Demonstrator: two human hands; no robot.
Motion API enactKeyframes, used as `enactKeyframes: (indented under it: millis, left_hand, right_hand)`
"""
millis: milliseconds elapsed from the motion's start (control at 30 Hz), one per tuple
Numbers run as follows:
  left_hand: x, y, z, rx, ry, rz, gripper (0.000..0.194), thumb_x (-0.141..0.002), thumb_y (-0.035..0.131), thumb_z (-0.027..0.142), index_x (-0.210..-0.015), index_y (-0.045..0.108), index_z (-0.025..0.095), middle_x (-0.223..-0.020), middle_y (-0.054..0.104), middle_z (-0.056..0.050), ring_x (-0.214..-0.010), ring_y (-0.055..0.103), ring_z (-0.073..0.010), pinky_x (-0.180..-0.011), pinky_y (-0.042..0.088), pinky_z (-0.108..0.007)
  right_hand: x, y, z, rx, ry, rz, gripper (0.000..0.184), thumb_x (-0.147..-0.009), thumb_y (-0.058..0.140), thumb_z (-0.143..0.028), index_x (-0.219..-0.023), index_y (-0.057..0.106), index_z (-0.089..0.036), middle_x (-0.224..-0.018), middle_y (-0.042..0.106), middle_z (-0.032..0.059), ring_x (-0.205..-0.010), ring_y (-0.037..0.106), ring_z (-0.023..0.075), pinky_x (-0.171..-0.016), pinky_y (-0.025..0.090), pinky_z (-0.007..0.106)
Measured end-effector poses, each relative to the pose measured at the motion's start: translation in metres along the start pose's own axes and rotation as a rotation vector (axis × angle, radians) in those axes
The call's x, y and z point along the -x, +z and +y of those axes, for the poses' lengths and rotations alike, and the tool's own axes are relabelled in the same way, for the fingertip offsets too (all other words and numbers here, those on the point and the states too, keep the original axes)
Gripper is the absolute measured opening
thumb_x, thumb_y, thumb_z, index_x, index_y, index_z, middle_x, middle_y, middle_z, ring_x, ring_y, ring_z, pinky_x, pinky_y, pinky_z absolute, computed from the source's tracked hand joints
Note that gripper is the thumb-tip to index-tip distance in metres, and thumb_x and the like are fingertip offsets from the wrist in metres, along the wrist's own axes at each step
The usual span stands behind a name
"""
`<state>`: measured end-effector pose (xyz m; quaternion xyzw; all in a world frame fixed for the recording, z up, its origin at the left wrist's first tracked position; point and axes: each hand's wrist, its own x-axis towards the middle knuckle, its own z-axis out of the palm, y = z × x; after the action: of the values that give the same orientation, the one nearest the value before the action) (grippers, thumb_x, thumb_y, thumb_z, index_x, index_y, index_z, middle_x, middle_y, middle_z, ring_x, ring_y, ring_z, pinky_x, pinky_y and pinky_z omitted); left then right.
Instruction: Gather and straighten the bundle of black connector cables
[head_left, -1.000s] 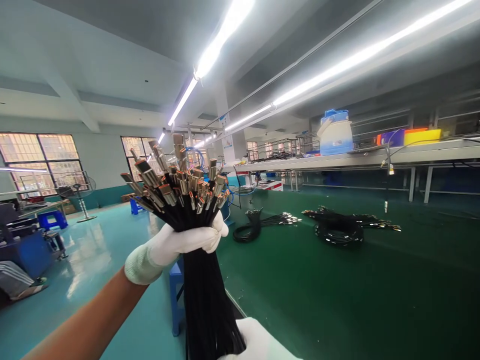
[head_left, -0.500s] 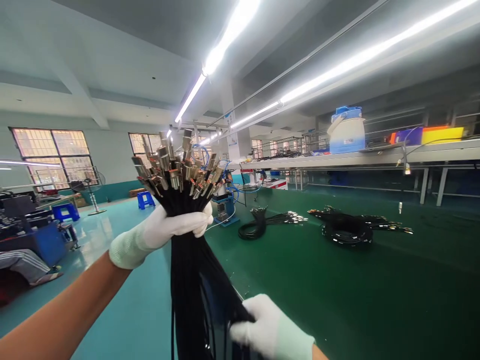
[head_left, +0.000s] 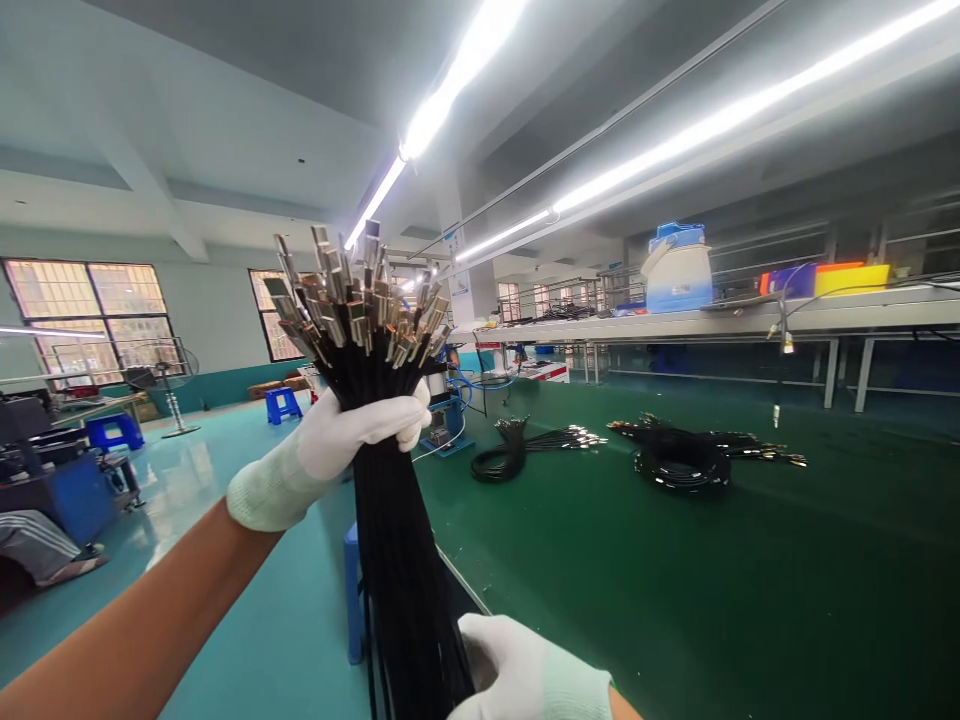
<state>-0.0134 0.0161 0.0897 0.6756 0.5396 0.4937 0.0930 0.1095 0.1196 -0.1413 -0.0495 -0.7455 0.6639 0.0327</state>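
Note:
My left hand (head_left: 352, 440), in a white glove, is closed around a thick bundle of black cables (head_left: 397, 560) held upright. The cables' metal connector ends (head_left: 352, 300) fan out above that fist. Lower down, my right hand (head_left: 525, 675), also gloved, grips the same bundle near the bottom edge of the view. The bundle hangs over the near left edge of a green work table (head_left: 675, 590).
Two coiled black cable bundles (head_left: 517, 450) (head_left: 690, 460) lie on the green table farther back. A raised shelf (head_left: 712, 320) carries a white and blue jug (head_left: 679, 265) and coloured boxes. Blue stools (head_left: 285, 405), a fan and machines stand on the teal floor to the left.
My left hand has lifted the bundle a little higher. My right hand slid down the cables toward the bottom edge, and the cables now hang straighter.

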Motion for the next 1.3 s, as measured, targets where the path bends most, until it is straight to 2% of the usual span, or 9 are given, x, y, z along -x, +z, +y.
enactKeyframes:
  millis: [133, 233, 367, 500, 667, 767, 900, 1167, 1300]
  left_hand:
    - [-0.004, 0.004, 0.002, -0.081, 0.058, -0.026, 0.037, -0.089, 0.056, 0.023, -0.054, 0.044, 0.021, -0.06, 0.049, 0.003, -0.058, 0.046, -0.0135, -0.067, 0.04, -0.034]
    - [0.0, -0.003, -0.002, -0.079, -0.058, 0.033, 0.032, -0.088, 0.061, 0.031, -0.059, 0.049, 0.022, -0.057, 0.046, 0.004, -0.057, 0.046, -0.0148, -0.059, 0.038, -0.031]
    - [0.009, -0.028, -0.019, -0.085, -0.119, 0.126, 0.034, -0.089, 0.063, 0.036, -0.061, 0.05, 0.022, -0.058, 0.048, 0.005, -0.057, 0.046, -0.014, -0.059, 0.038, -0.029]
    - [0.005, -0.041, -0.032, -0.129, -0.065, 0.128, 0.034, -0.092, 0.06, 0.034, -0.063, 0.051, 0.021, -0.062, 0.052, 0.004, -0.058, 0.049, -0.0131, -0.062, 0.038, -0.03]
    - [-0.007, -0.023, -0.024, -0.032, -0.037, 0.084, 0.023, -0.085, 0.069, 0.031, -0.069, 0.058, 0.019, -0.055, 0.045, 0.006, -0.053, 0.047, -0.0121, -0.053, 0.038, -0.028]
    - [-0.014, -0.008, -0.018, 0.039, -0.028, 0.171, 0.028, -0.083, 0.071, 0.032, -0.064, 0.055, 0.02, -0.057, 0.044, 0.005, -0.054, 0.045, -0.0119, -0.055, 0.039, -0.027]
    - [-0.022, 0.01, -0.011, -0.077, -0.052, 0.21, 0.033, -0.08, 0.066, 0.032, -0.054, 0.049, 0.02, -0.057, 0.048, 0.003, -0.055, 0.047, -0.0123, -0.057, 0.037, -0.028]
    - [-0.019, 0.002, -0.01, -0.114, -0.087, 0.142, 0.035, -0.084, 0.064, 0.035, -0.055, 0.051, 0.02, -0.06, 0.047, 0.002, -0.058, 0.047, -0.0142, -0.058, 0.035, -0.03]
    - [-0.027, 0.011, -0.003, 0.022, -0.036, 0.073, 0.034, -0.086, 0.063, 0.025, -0.056, 0.048, 0.019, -0.059, 0.045, 0.003, -0.056, 0.044, -0.0127, -0.061, 0.035, -0.031]
  right_hand:
    - [-0.003, 0.016, -0.004, -0.124, 0.058, 0.051, 0.026, -0.057, 0.071, -0.021, -0.081, 0.062, -0.021, -0.067, 0.054, -0.0082, -0.062, 0.046, 0.0058, -0.056, 0.033, 0.019]
    - [0.006, -0.004, -0.008, -0.122, 0.028, 0.064, 0.012, -0.06, 0.066, -0.019, -0.068, 0.057, -0.018, -0.061, 0.048, -0.0076, -0.06, 0.043, 0.0048, -0.056, 0.03, 0.02]
    - [0.028, -0.045, -0.022, -0.144, 0.019, 0.013, 0.015, -0.065, 0.067, -0.027, -0.073, 0.061, -0.016, -0.063, 0.049, -0.0067, -0.062, 0.045, 0.0055, -0.06, 0.034, 0.02]
    - [0.028, -0.048, -0.038, 0.074, 0.077, 0.011, 0.013, -0.064, 0.064, -0.028, -0.07, 0.06, -0.017, -0.063, 0.055, -0.0063, -0.058, 0.046, 0.0059, -0.059, 0.036, 0.021]
    - [0.01, -0.026, -0.032, 0.197, 0.025, 0.206, 0.009, -0.059, 0.056, -0.018, -0.069, 0.056, -0.019, -0.059, 0.046, -0.0075, -0.057, 0.043, 0.0053, -0.054, 0.031, 0.02]
    - [0.007, -0.013, -0.025, -0.009, -0.026, 0.094, 0.018, -0.059, 0.065, -0.019, -0.076, 0.058, -0.019, -0.067, 0.051, -0.0076, -0.063, 0.046, 0.0049, -0.057, 0.034, 0.018]
    - [0.006, -0.001, -0.018, -0.119, -0.012, 0.044, 0.026, -0.052, 0.07, -0.016, -0.059, 0.044, -0.02, -0.058, 0.04, -0.0093, -0.053, 0.034, 0.0019, -0.047, 0.022, 0.019]
    - [0.027, -0.057, -0.01, -0.096, 0.002, 0.106, 0.011, -0.058, 0.065, -0.017, -0.064, 0.056, -0.017, -0.055, 0.042, -0.009, -0.053, 0.038, 0.0029, -0.052, 0.028, 0.019]
    - [0.018, -0.039, -0.003, -0.187, -0.043, 0.006, 0.034, -0.061, 0.072, -0.027, -0.093, 0.069, -0.019, -0.076, 0.062, -0.006, -0.072, 0.054, 0.0074, -0.07, 0.045, 0.019]
